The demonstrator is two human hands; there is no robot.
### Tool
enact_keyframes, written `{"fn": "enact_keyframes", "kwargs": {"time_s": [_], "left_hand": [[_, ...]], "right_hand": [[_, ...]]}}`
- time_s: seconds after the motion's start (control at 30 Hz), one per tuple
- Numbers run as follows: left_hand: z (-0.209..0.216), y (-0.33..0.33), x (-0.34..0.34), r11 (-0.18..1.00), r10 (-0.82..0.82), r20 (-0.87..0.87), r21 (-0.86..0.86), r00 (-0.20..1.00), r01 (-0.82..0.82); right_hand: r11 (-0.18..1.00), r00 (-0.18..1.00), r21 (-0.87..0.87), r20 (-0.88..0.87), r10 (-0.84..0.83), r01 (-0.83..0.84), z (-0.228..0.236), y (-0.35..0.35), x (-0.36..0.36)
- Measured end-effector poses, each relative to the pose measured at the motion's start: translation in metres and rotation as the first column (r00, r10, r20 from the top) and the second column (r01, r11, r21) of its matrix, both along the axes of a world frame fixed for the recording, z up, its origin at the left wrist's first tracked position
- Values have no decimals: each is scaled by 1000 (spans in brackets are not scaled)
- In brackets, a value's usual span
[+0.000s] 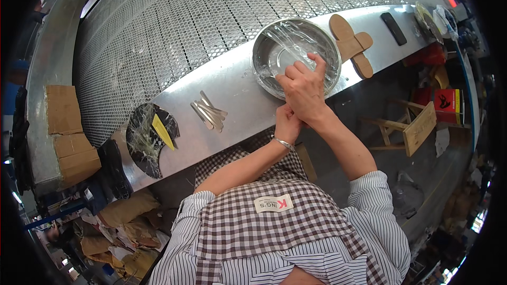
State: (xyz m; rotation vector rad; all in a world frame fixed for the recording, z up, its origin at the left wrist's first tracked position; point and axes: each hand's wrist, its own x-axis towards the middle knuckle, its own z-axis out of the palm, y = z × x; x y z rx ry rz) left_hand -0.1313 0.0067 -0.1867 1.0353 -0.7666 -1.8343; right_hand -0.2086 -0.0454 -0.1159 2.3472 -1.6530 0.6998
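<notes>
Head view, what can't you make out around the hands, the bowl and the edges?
Head view: fingertips of the left hand, hidden by the right hand.
Head view: whether the right hand pinches the clear plastic; its own back hides the palm.
Head view: part of the metal bowl's near rim, behind the right hand.

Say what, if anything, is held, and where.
It cannot be told: the right hand is over the metal pan, the left hand by its near side.
</notes>
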Motion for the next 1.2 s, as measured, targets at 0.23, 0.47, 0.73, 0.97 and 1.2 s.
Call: {"fn": "enact_keyframes", "kwargs": {"time_s": [0.23,0.47,0.73,0.97,1.2], "left_hand": [[-5,1,5,1000,7,22,-29,1000,-6],[-3,1,1,1000,23,39,-9,999,-23],[-6,3,5,1000,-13,21,16,1000,13],[3,5,5,1000,-20,23,-9,1000,20],[1,2,8,995,-89,-30,32,996,90]], "right_hand": [[999,1000,-39,15,-7,7,-3,-5,9],[994,998,-102,65,-20,27,-10,-13,12],[994,994,-29,40,-103,104,-13,-9,10],[995,988,11,115,-104,104,-6,8,4],[993,992,90,96,-87,78,5,20,-7]]}}
